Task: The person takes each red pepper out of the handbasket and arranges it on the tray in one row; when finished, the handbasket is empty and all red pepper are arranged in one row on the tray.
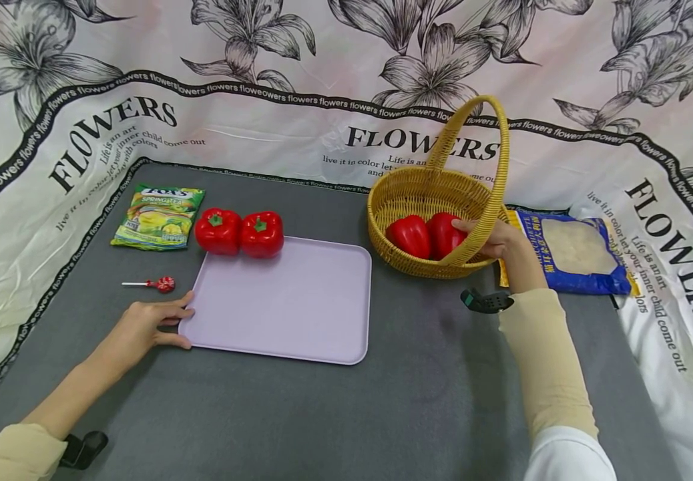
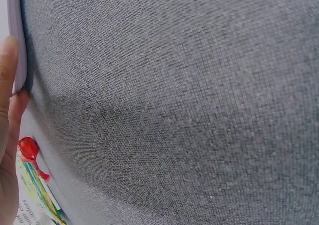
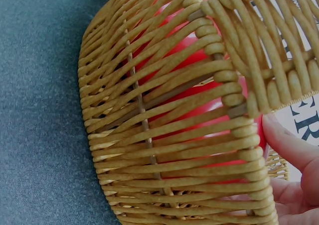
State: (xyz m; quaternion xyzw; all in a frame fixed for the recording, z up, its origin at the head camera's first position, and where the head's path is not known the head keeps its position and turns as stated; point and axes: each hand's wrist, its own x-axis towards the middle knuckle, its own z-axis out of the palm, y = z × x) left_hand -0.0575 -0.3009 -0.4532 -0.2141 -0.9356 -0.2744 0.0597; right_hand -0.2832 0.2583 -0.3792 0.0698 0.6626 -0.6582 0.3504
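Note:
My left hand (image 1: 145, 327) holds the left edge of a lavender tray (image 1: 286, 300), its thumb by the near corner. In the left wrist view, the thumb (image 2: 7, 60) lies against the tray's rim (image 2: 19, 41). Two red bell peppers, one left (image 1: 218, 231) and one right (image 1: 262, 234), stand side by side at the tray's far left corner. My right hand (image 1: 491, 237) reaches under the handle of a yellow wicker basket (image 1: 406, 190) and grips a red bell pepper (image 1: 444, 234). Beside it lies another red bell pepper (image 1: 409, 236). The basket's weave partly covers the peppers in the right wrist view.
Left of the tray lies a red-wrapped lollipop (image 1: 165, 284), with a green candy bag (image 1: 160, 218) farther back. A blue and yellow food packet (image 1: 581, 254) lies right of the basket. A flower-print cloth (image 1: 298, 120) rises behind the grey table (image 1: 298, 414).

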